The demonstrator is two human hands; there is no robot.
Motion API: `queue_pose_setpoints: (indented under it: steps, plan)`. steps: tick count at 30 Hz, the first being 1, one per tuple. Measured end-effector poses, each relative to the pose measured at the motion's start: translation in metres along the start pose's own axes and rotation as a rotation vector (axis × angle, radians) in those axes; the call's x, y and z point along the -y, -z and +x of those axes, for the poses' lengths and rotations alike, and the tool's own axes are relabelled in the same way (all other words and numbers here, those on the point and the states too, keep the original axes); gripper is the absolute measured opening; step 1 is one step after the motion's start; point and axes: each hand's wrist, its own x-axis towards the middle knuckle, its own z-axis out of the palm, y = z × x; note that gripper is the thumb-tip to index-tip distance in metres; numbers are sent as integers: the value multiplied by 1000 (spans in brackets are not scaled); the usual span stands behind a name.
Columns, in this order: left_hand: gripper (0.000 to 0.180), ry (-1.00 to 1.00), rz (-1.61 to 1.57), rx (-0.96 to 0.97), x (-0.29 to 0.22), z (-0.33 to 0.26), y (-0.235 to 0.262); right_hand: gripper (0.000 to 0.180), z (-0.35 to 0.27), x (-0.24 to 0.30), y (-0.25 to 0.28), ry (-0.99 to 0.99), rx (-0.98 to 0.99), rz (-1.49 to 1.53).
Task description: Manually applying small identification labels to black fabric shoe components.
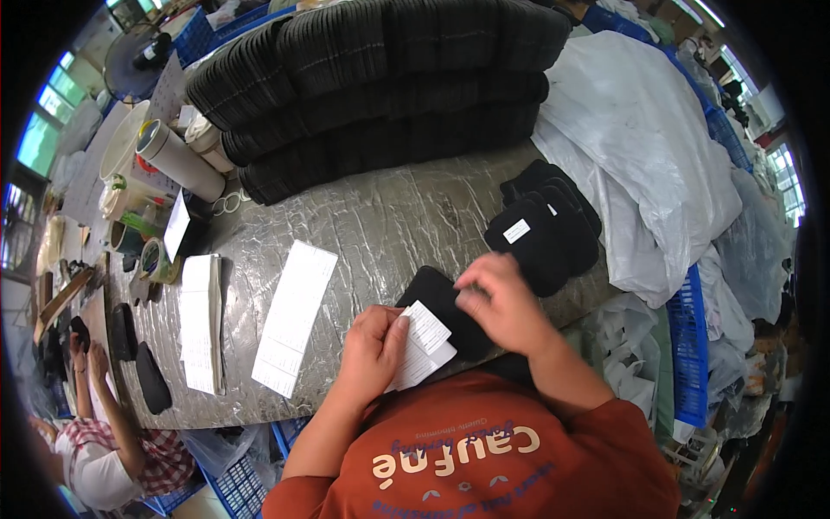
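- The white printed slips (422, 342) sit just before the person's torso, overlapping, their long axis slanting from lower left up to the right, far ends pointing away from the body.
- The left hand (373, 346) grips them at their left edge, thumb laid on top, forearm rising from the lower edge.
- The right hand (510, 303) hangs over the black fabric piece (458, 324), fingers curled toward the thumb and slightly blurred; whether they pinch anything, I cannot tell.
- That piece lies partly beneath the slips, a rounded corner pointing away; its full long axis is hidden.
- The table (363, 225) has a grey-brown, wrinkled, shiny covering.
- On it, left of the hands, a long paper strip (296, 316) tilts rightward at its far end; beyond, a paper stack (199, 320) stands nearly lengthwise.
- Right and farther off, labelled black pieces (553, 238) overlap beside white plastic sheeting (640, 147).
- Across the far side, tall black piles (380, 86) stand near a white tumbler (180, 160).
- At far left, a co-worker (95, 458) handles something dark.
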Motion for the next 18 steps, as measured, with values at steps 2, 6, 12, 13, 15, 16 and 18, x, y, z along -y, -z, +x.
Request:
queue_pose_setpoints:
  steps: [2,6,12,13,15,16,18]
  plan:
    - [14,70,15,-76,4,-1,-3,13,-9,11,-21,-25,146,238]
    - [12,50,237,-173,0,-4,6,10,-3,16,-26,-75,125,325]
    - [11,-452,384,224,-6,-13,13,8,15,-2,-34,-296,121,359]
    - [12,-445,421,233,-4,-15,10,7,15,-7,-39,-294,147,336]
    - [14,-431,455,243,-2,-17,8,7,15,-10,-44,-295,179,314]
    - [15,-437,451,247,-3,-16,9,6,16,-10,-45,-307,186,293]
    - [15,-438,446,247,-3,-16,9,6,16,-12,-49,-317,198,274]
